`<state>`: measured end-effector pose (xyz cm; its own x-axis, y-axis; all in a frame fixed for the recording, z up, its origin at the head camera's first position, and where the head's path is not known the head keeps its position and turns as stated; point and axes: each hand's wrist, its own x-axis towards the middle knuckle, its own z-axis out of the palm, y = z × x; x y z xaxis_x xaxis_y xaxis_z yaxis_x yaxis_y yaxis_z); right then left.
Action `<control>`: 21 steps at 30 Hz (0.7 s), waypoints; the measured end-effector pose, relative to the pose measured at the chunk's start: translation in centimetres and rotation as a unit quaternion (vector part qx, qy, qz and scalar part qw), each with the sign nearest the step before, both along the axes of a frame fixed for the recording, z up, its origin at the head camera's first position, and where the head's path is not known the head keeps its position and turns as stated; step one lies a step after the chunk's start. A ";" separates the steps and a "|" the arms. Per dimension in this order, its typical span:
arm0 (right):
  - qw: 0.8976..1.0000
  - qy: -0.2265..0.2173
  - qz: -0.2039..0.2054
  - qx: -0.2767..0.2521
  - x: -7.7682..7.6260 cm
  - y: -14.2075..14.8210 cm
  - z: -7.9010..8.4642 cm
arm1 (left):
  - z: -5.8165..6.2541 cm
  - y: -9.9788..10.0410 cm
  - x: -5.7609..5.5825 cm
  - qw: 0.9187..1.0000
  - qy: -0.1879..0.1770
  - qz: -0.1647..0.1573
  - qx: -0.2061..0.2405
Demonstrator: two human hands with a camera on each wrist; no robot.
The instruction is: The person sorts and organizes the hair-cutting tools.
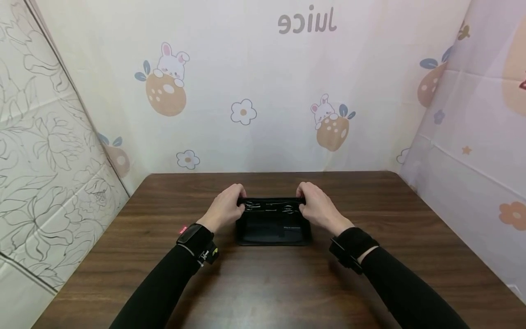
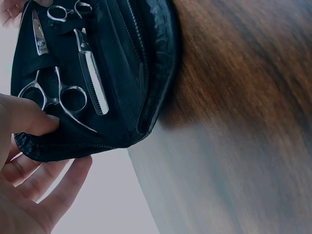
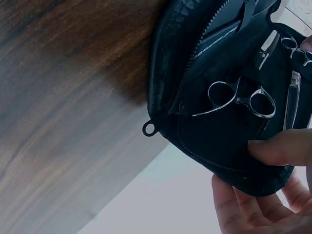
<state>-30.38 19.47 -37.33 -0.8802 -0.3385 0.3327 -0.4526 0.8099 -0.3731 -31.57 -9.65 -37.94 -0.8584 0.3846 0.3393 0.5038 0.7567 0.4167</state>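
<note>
A black zippered scissors case lies spread open on the table, its far half tilted up. My left hand grips the raised half at its left corner, thumb on the inner side and fingers behind. At the right corner my right hand holds it the same way. Strapped inside are hair scissors with shiny ring handles and thinning shears with a toothed blade, lying in opposite directions. A zipper pull hangs at the case's fold in the right wrist view.
The case is on a brown wood-grain table. Behind it hangs a pale curtain printed with rabbits and flowers, and similar sheets close off both sides. Black bands with devices sit on both wrists.
</note>
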 end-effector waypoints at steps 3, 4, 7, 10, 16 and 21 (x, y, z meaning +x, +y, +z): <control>1.000 0.013 0.000 0.004 0.0 0.0 -0.1 | 0.0 0.1 -0.1 1.000 0.010 0.000 -0.001; 1.000 0.017 0.001 0.006 0.0 0.0 -0.1 | 0.0 0.1 -0.1 1.000 0.011 0.000 -0.002; 1.000 0.023 0.003 0.012 0.0 0.0 -0.3 | -0.1 0.1 0.0 1.000 0.013 0.001 -0.007; 1.000 0.023 0.004 0.016 0.1 0.0 -0.4 | -0.2 0.1 0.1 1.000 0.011 0.000 -0.010; 1.000 0.017 0.006 0.022 0.2 0.0 -0.6 | -0.4 0.1 0.3 1.000 0.001 -0.009 -0.009; 0.999 -0.004 0.008 0.037 0.5 0.1 -0.4 | -0.5 0.3 0.6 0.999 -0.030 -0.032 -0.016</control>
